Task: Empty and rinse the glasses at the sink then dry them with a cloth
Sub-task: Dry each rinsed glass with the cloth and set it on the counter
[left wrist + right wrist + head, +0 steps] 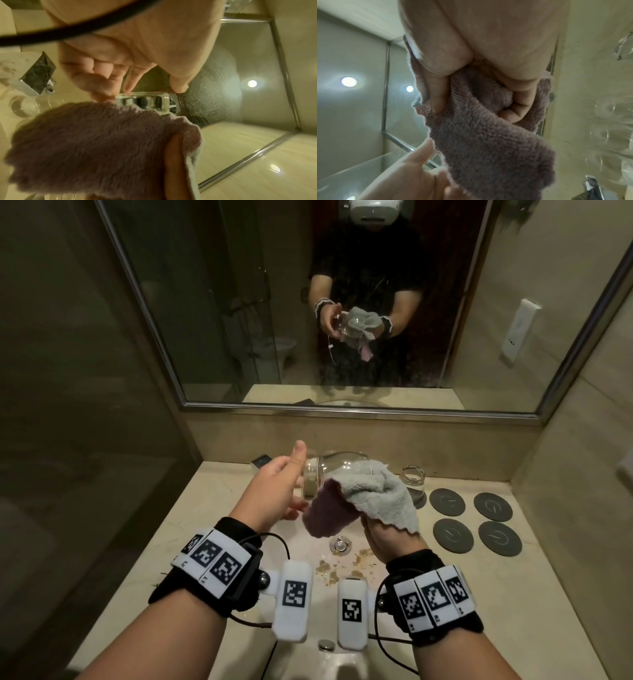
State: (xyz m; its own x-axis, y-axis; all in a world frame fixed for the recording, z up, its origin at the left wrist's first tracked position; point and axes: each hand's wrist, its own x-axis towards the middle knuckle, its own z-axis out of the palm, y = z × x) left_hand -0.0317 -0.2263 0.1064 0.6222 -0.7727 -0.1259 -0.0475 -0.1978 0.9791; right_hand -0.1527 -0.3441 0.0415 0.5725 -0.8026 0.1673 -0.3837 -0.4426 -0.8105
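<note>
A clear glass (pixel 339 462) lies on its side in the air above the sink (pixel 239 529). My left hand (pixel 299 477) holds it by the thick base (pixel 142 100), fingertips and thumb pinching the base's edge. A fluffy cloth (pixel 376 491), grey on one face and mauve on the other, covers the glass's open end. My right hand (pixel 376 529) grips the cloth, its fingers curled into the folds (pixel 488 148). The glass's mouth is hidden by the cloth. A second clear glass (pixel 413 481) stands upright on the counter behind the cloth.
Several round dark coasters (pixel 447 501) lie on the counter at the right. Brown residue (pixel 342 566) is scattered in the basin near the drain (pixel 339 544). A small dark box (pixel 262 462) sits at the back left. A mirror (pixel 205 302) fills the wall behind.
</note>
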